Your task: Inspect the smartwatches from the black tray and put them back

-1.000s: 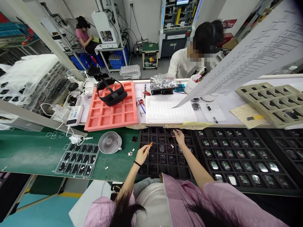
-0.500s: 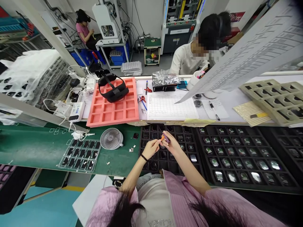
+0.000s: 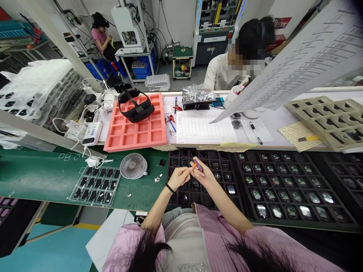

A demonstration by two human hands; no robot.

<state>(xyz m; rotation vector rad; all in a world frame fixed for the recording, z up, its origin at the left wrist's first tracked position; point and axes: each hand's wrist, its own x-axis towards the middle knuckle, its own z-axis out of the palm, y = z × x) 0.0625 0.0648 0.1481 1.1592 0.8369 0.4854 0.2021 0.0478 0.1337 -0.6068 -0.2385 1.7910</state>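
Note:
Close together over the black compartment tray (image 3: 185,198), my two hands meet at one small work piece. My right hand (image 3: 207,176) is closed around a small purple piece (image 3: 198,165), whose exact kind I cannot make out. A short orange strip (image 3: 194,166) lies against its side. The fingertips of my left hand (image 3: 179,178) are pinched at the strip's near end. Below and around the hands, the tray's compartments hold dark watch-like units, some with shiny faces (image 3: 231,189).
A second black tray (image 3: 280,223) of similar units stands to the right. On the green bench (image 3: 141,194) are a grey fan (image 3: 133,166) and a clear tray (image 3: 85,202) of black parts. A pink tray (image 3: 121,142) bears a headset (image 3: 140,112). One co-worker (image 3: 219,71) sits opposite.
Both hands stay nearly in place. The left wrist has shifted slightly left, and the right fingers have curled a little lower around the purple piece.

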